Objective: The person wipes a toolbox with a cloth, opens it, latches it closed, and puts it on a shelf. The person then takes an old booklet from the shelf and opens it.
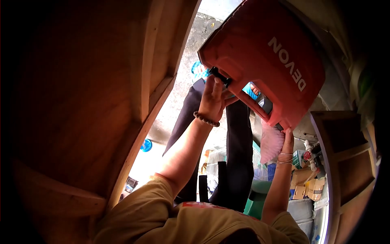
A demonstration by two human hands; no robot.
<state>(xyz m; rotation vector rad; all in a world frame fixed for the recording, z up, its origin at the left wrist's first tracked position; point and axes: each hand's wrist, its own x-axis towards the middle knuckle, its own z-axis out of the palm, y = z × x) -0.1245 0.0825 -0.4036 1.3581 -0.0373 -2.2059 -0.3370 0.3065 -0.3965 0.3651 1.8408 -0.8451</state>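
A large red plastic case [260, 53] marked DEVON is held up and tilted in front of me, its handle toward me. My left hand [214, 95], with a beaded bracelet at the wrist, has its thumb and fingers pressed on a black latch [219, 76] at the case's left side. At the other end of the handle, my right hand [287, 142] grips the case near a second black latch [279, 127]. A pinkish ribbed thing [271, 144] hangs beside that hand. The case hides some of the right fingers.
Brown wooden panels [129, 93] rise at the left, and a wooden frame [345, 156] stands at the right. Below lie cardboard boxes [315, 189], a green stool [256, 199], a white wire rack [215, 160] and a blue round object [146, 145]. A red-handled valve [308, 155] is at the right.
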